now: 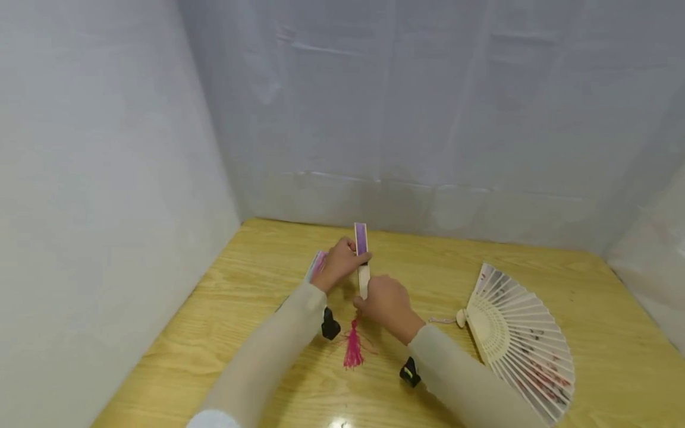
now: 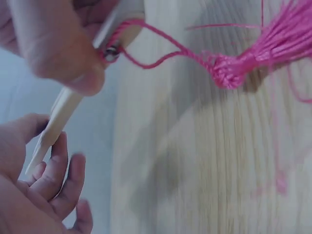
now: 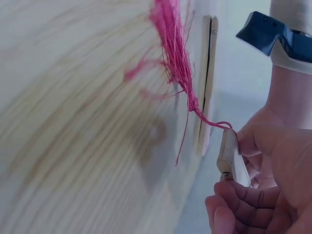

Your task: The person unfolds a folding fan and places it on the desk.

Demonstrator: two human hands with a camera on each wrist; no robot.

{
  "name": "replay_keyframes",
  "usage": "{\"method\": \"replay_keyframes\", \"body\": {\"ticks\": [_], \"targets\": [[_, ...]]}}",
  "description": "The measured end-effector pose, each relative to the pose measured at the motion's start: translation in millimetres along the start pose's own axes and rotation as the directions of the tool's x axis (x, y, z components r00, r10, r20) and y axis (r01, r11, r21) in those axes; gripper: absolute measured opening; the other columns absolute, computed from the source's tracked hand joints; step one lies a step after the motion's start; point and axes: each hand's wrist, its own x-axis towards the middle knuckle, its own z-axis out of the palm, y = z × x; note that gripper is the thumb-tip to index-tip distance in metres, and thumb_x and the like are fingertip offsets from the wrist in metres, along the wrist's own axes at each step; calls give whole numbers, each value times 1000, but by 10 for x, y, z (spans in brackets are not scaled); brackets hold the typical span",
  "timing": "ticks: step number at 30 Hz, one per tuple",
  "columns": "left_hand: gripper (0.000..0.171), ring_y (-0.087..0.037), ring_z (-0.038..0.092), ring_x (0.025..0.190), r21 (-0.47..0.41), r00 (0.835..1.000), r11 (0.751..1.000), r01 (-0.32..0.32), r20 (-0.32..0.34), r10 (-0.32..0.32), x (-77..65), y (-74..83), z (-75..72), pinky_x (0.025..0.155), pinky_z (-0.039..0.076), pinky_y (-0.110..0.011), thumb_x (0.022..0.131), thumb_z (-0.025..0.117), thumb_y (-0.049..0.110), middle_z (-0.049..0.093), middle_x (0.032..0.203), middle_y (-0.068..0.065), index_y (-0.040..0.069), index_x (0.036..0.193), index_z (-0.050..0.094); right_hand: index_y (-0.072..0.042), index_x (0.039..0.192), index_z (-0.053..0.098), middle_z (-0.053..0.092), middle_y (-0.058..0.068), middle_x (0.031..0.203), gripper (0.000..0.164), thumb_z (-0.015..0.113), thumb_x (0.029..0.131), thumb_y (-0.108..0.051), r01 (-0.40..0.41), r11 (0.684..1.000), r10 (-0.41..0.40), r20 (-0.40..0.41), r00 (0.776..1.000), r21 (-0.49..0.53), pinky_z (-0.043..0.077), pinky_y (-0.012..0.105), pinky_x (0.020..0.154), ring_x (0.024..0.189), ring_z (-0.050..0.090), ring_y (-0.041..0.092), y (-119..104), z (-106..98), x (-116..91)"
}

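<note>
Upright between my two hands stands a folded hand fan [image 1: 361, 241] with a purple strip along its upper part and a pale wooden lower end. My left hand [image 1: 338, 263] holds it around the middle, its thumb lying across the front. Lower down, my right hand [image 1: 386, 300] pinches the pale end, close to the metal rivet [image 2: 112, 51]. A pink tassel [image 1: 353, 348] hangs by a looped cord from that end, above the wooden table [image 1: 241, 333]. In the right wrist view the fan's wooden end [image 3: 227, 153] shows between thumb and fingers.
A second folded fan [image 3: 207, 83] lies on the table to the left, partly hidden by my left arm. At the right, a white fan [image 1: 527, 345] with red and dark prints lies spread. White sheeting [image 1: 428, 119] closes off the back and sides.
</note>
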Motion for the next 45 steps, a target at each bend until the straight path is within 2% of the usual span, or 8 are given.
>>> {"method": "replay_keyframes", "body": {"ticks": [4,11,17,22,25,30,36,45], "targets": [[35,-15,51,61,-159,998,987,31,67,-21,-64,73,18,55,42,-30,90,71,28,60,75,-5,6,98,45,-11,59,51,46,-1,50,40,69,85,-36,6,1000,-6,-15,1000,2,32,27,38,43,39,12,89,-84,-110],[36,-18,66,66,-366,988,927,76,151,-22,-193,214,41,79,56,-48,92,69,18,69,87,-18,1,114,47,-13,57,52,45,-4,48,35,69,82,-33,73,996,-70,-65,995,52,31,25,38,41,38,10,261,-176,-295],[32,-19,68,74,-404,971,911,82,237,17,-317,305,43,84,55,-49,94,67,19,69,93,-18,-4,113,59,-11,69,56,45,-4,52,40,75,81,-43,114,986,-103,-92,990,123,31,25,41,45,39,10,400,-220,-401],[27,-17,67,75,-410,961,909,71,271,47,-397,360,64,78,57,-42,93,67,19,69,90,-13,-4,107,63,-6,87,59,49,-4,57,45,78,79,-46,133,970,-115,-98,989,202,36,25,43,47,43,9,466,-260,-448],[25,-16,66,74,-410,958,910,64,280,59,-440,389,79,73,58,-37,93,68,19,67,86,-10,-3,105,63,-8,85,57,50,-4,58,42,79,79,-43,152,949,-123,-118,985,275,36,24,44,48,43,8,496,-265,-461],[24,-15,64,72,-419,950,905,72,304,65,-515,402,114,71,58,-35,92,69,19,64,82,-7,-2,103,63,-9,79,55,53,-3,60,32,78,84,-31,173,869,-141,-103,985,463,42,23,46,50,49,10,573,-226,-483],[21,-14,61,67,-408,947,911,52,310,85,-593,394,150,75,58,-44,92,69,18,56,72,-3,0,95,60,1,92,61,64,4,71,28,71,90,-24,108,709,-159,9,987,697,56,40,54,61,64,29,660,-182,-530],[25,-14,64,73,-431,931,901,47,346,118,-649,355,200,72,58,-37,93,67,17,62,83,-7,-3,108,61,10,103,57,67,8,81,24,63,96,-12,-56,525,-163,165,973,849,58,34,64,70,63,14,742,-188,-566]]}}
